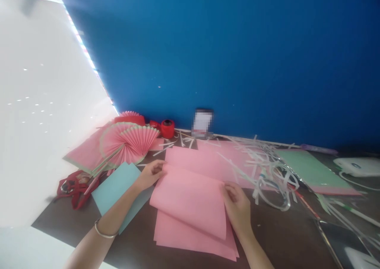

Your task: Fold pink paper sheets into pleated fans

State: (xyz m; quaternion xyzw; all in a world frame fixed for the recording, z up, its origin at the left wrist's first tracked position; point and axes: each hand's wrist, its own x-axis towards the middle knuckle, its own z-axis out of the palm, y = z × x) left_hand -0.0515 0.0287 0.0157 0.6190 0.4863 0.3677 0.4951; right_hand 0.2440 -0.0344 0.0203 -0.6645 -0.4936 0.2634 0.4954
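Observation:
A pink paper sheet (190, 199) is held by its far corners, its near side curling up off the table. My left hand (152, 174), a silver bangle on its wrist, pinches the left corner. At the right corner, my right hand (236, 203) has its fingers closed on the same sheet. Beneath it lie more pink sheets (192, 235), their edges slightly fanned out. A light blue sheet (113, 187) rests under my left forearm.
Pleated pink paper fans (133, 140) are piled at the left, near a red strap (78, 191). Red tape (168, 129) stands by the blue wall. White paper strips (264, 158) lie tangled right of centre, beside green sheets (314, 168). A phone (344, 239) sits near right.

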